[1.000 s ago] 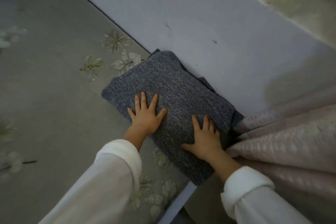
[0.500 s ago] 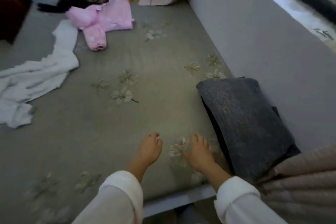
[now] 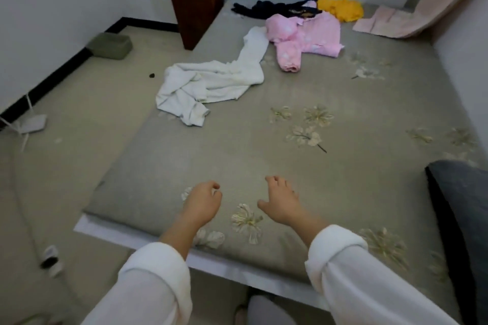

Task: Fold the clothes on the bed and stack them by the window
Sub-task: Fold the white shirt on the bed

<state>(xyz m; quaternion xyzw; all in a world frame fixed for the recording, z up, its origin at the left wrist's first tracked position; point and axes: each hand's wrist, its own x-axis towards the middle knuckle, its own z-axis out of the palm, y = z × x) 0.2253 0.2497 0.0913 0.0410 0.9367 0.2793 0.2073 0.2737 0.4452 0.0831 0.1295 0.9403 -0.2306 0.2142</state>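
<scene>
A folded grey knit garment (image 3: 460, 208) lies at the bed's right edge, against the wall. Both hands hover above the near end of the green floral bed (image 3: 237, 161) and hold nothing. My left hand (image 3: 202, 202) has loosely curled fingers. My right hand (image 3: 281, 200) has its fingers relaxed and spread. Unfolded clothes lie farther up the bed: a crumpled white garment (image 3: 211, 84) at mid left, a pink garment (image 3: 303, 37) behind it, a black garment (image 3: 274, 9) and a yellow garment (image 3: 340, 8) near the far wall.
A pink curtain (image 3: 412, 16) drapes onto the bed's far right corner. A brown wooden cabinet (image 3: 195, 5) stands at the bed's far left corner. On the floor to the left lie a green cushion (image 3: 111, 45) and a power strip (image 3: 50, 258).
My hands have lifted off the folded grey garment and moved left above the bed. The view has swung left and up, bringing the unfolded clothes into sight.
</scene>
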